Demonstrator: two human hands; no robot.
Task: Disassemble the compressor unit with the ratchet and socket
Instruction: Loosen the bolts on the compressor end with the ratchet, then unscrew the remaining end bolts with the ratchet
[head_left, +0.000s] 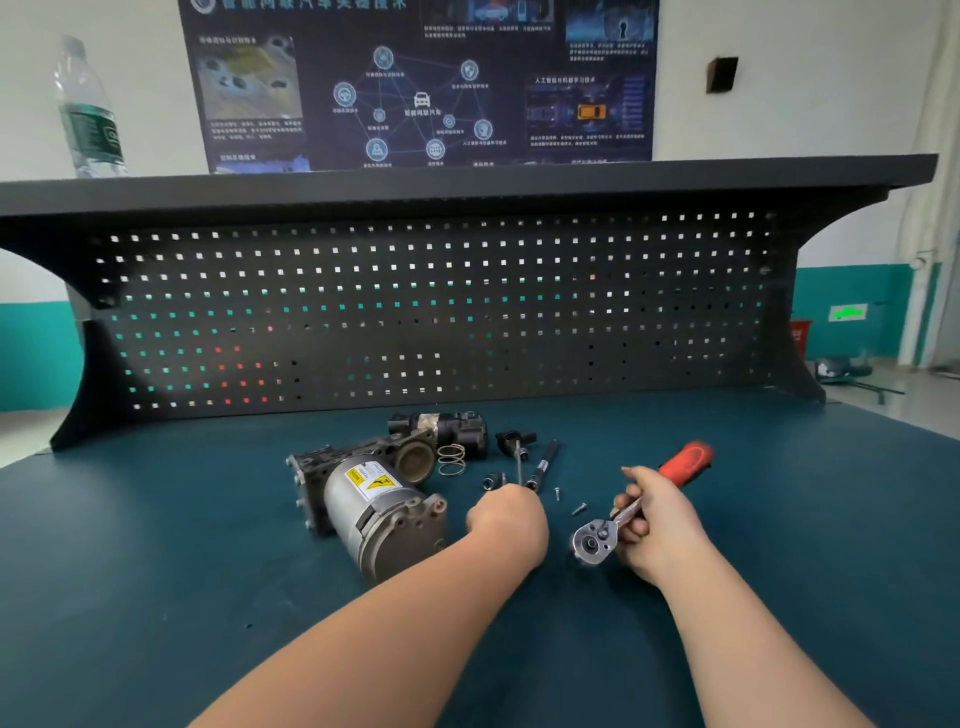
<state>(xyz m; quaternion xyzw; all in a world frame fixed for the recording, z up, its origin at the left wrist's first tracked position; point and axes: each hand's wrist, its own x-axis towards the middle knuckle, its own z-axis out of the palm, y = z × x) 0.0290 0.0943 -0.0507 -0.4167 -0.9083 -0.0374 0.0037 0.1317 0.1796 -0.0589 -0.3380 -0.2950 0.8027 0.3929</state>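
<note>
Both hands were over the bench mat (156, 545), just right of the compressor. My right hand (655, 525) gripped one ratchet (636, 506) by its metal shank, fingers curled round it, thumb stuck up. Ratchet head (594, 542) sat low and to the left, red handle (687, 462) poked out past my fingers toward the pegboard. I couldn't see a socket on the drive.

My left hand (506, 514) was curled with its back to the camera, fingertips hidden. A thin metal rod (518, 462) ran up from it, so it looked like I pinched that, but I couldn't confirm the grip.

Compressor unit (371, 512) lay on its side left of my left hand: one silver motor can with a yellow warning label (373, 480), dark cast housing behind it, one round open bore (414, 457) facing right. One detached black section (447, 428) lay behind it, near the pegboard (441, 306). One coil spring (451, 460) lay between the bore and that section, just beside both.

Loose parts past my left hand: one small black fitting (514, 439), one dark extension bar (543, 465), one short socket-like piece (492, 480). Two small screws (569, 501) lay between my hands, apart from each other.

One water bottle (88, 111) stood on the upper shelf (467, 184), far left. One dark poster (421, 83) hung on the wall behind.
</note>
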